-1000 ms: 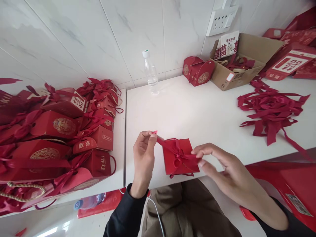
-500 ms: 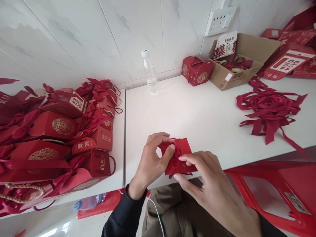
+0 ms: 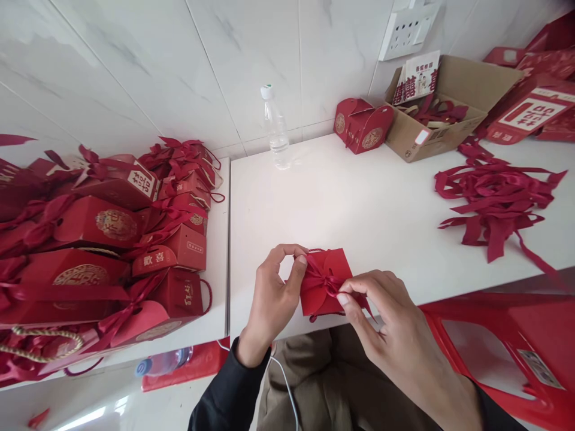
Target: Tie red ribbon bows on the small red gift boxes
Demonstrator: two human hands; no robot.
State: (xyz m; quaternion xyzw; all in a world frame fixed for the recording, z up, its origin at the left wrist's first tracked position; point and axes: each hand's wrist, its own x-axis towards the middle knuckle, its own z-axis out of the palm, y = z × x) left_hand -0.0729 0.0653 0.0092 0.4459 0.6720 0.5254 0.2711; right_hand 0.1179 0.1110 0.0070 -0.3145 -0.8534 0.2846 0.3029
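Note:
A small red gift box [image 3: 311, 302] rests at the front edge of the white table, with a dark red ribbon [image 3: 327, 280] tied in a bow on its top. At the bow's left side, my left hand [image 3: 277, 292] pinches a loop of the ribbon between thumb and forefinger. My right hand [image 3: 385, 311] pinches the ribbon on the right, its tail hanging past the fingertips. A thin red cord shows along the box's far and near sides.
Many ribboned red boxes [image 3: 94, 221] crowd the left. At the back stand a water bottle [image 3: 276, 131], another red box [image 3: 362, 126] and an open cardboard carton [image 3: 431, 134]. Loose ribbons [image 3: 498, 197] lie on the right. Below is a red plastic stool [image 3: 507, 353].
My right thumb has come up from the box's near edge to pinch the ribbon with the forefinger. Both hands have drawn slightly apart, and the bow looks more spread.

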